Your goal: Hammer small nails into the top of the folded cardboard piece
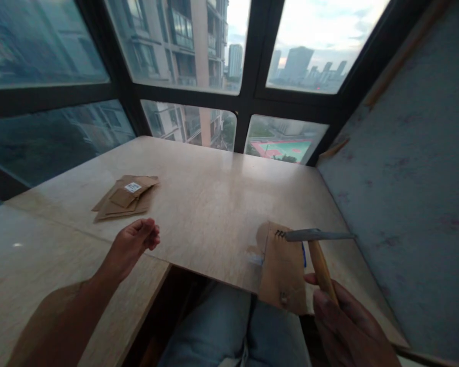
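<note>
My right hand [344,318] is wrapped round the wooden handle of a hammer [321,270] with a long, narrow grey metal head. One end of the head is over the upper edge of a brown cardboard piece [285,275], beside a row of small dark nail-like marks [280,234]; whether it touches them I cannot tell. The cardboard lies at the table's front edge, with a bit of blue at its right side. My left hand [137,239] hovers over the table with thumb and fingers pinched together; what is in them, if anything, is hidden.
Stacked brown paper or cardboard packets [128,196], one with a white label, lie beyond my left hand. The pale stone-like table [199,199] meets dark-framed windows [191,97] at the back and a patterned wall [413,178] on the right. My legs are below its front edge.
</note>
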A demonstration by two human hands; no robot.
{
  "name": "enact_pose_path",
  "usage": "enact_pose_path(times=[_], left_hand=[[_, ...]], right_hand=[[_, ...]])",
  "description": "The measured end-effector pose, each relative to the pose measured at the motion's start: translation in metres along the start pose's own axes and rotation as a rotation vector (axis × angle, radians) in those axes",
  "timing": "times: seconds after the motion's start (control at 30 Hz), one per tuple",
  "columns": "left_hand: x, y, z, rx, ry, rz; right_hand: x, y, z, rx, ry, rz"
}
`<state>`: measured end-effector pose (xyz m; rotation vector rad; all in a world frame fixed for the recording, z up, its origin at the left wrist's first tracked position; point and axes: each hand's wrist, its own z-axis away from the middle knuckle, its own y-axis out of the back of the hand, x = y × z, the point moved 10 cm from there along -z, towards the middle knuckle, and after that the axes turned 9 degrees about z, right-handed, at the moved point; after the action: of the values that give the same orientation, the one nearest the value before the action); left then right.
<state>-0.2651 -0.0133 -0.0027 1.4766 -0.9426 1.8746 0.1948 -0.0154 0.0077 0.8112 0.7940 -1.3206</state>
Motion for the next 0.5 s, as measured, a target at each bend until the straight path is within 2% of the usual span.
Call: enact_pose_path(times=[0.1,0.27,0.37,0.5], left_hand=[[-0.013,-0.064,0.006,-0.158,0.096,0.066],[-0.033,-0.161,0.016,-0.391,0.140,0.108],[-0.045,-0.206,0.025,-0.506,0.185,0.147],[-0.055,-0.251,0.037,-0.634,0.205,0.171]], right_hand=[[-0.003,0.008,0.000,0.032,0.039,0.023],[-0.002,0.016,-0.001,0.047,0.045,-0.008],[0.001,0.019,-0.002,0.043,0.034,0.016],[0.003,0.023,-0.004,0.053,0.045,0.030]])
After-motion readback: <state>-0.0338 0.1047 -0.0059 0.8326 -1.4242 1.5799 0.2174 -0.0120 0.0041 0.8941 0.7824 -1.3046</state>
